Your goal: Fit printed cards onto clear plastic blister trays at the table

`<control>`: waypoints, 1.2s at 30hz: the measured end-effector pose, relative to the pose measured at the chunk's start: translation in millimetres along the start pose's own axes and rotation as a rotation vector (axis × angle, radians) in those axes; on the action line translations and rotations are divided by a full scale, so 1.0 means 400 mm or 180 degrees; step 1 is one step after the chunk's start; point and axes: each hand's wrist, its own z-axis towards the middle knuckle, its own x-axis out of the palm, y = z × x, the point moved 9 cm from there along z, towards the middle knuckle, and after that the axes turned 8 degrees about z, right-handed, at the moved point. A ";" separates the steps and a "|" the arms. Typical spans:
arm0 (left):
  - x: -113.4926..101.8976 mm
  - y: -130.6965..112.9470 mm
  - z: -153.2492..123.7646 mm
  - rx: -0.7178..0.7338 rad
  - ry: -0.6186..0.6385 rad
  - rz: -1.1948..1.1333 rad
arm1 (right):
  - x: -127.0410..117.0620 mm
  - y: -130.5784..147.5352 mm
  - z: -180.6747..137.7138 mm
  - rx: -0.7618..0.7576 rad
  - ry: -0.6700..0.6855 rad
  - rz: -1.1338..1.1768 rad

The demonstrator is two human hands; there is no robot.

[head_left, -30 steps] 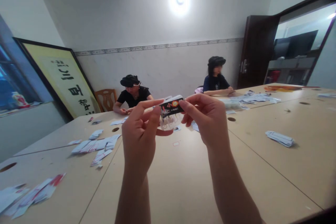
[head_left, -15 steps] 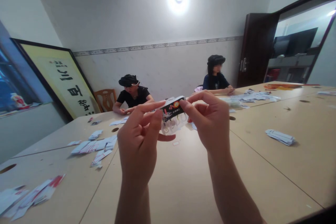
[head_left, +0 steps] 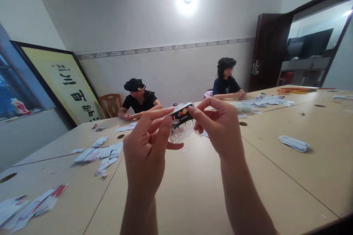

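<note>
Between my hands, above the table, is a small clear plastic packet [head_left: 181,126] with a black printed label along its top. Thin curved shapes that look like fishing hooks show through the clear part. My left hand [head_left: 147,147] pinches the packet at its left side, thumb in front and fingers behind. At the upper right corner, my right hand [head_left: 220,125] holds it between thumb and index finger. The packet tilts slightly, its right end higher. Its back and the fingertips behind it are hidden.
Piles of white paper packets lie on the table [head_left: 190,198], at left [head_left: 96,152], near left [head_left: 35,205] and far right [head_left: 267,101]. A bundle of paper strips [head_left: 294,143] lies at right. Two people sit across: one person [head_left: 140,99] at left, another person [head_left: 227,84] at right.
The packet's right end has bent and tilted slightly, and my right hand's fingers have shifted a little behind it. My left hand keeps its hold in nearly the same place.
</note>
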 end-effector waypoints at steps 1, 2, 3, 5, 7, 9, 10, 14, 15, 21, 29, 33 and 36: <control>0.000 0.000 0.000 0.0007 -0.0010 0.0007 | -0.002 -0.002 0.002 0.0026 0.0006 0.0032; 0.000 0.001 0.000 0.0014 -0.0018 0.0022 | -0.003 -0.005 0.004 0.0055 0.0015 0.0057; 0.000 0.001 0.001 0.0022 -0.0029 0.0044 | -0.004 -0.007 0.005 0.0088 0.0025 0.0078; -0.001 0.000 0.001 0.0050 -0.0044 0.0093 | -0.004 -0.011 0.007 0.0169 0.0058 0.0119; -0.004 -0.001 0.002 0.0065 -0.0054 0.0110 | 0.000 -0.017 0.009 0.0258 0.0165 0.0209; -0.005 0.001 0.003 0.0050 -0.0031 0.0095 | 0.004 -0.022 0.011 0.0313 0.0261 0.0381; -0.006 0.002 0.003 0.0032 -0.0015 0.0080 | 0.005 -0.024 0.012 0.0325 0.0310 0.0497; -0.010 0.009 0.006 -0.0085 0.0070 -0.0118 | 0.012 -0.035 0.022 0.0343 0.0552 0.0964; -0.009 0.010 0.007 -0.0109 0.0120 -0.0195 | 0.015 -0.037 0.024 0.0357 0.0626 0.1049; 0.002 0.017 0.013 -0.0160 0.0448 -0.0424 | 0.027 -0.046 0.025 0.0526 0.0871 0.1278; 0.007 0.058 0.041 -0.0071 0.0824 -0.0424 | 0.022 -0.048 0.026 0.0580 0.0802 0.1198; 0.015 0.071 0.049 -0.0152 0.0983 -0.0539 | 0.019 -0.052 0.027 0.0606 0.0778 0.1202; 0.020 0.076 0.053 -0.0165 0.1069 -0.0685 | 0.020 -0.054 0.028 0.0541 0.0760 0.1121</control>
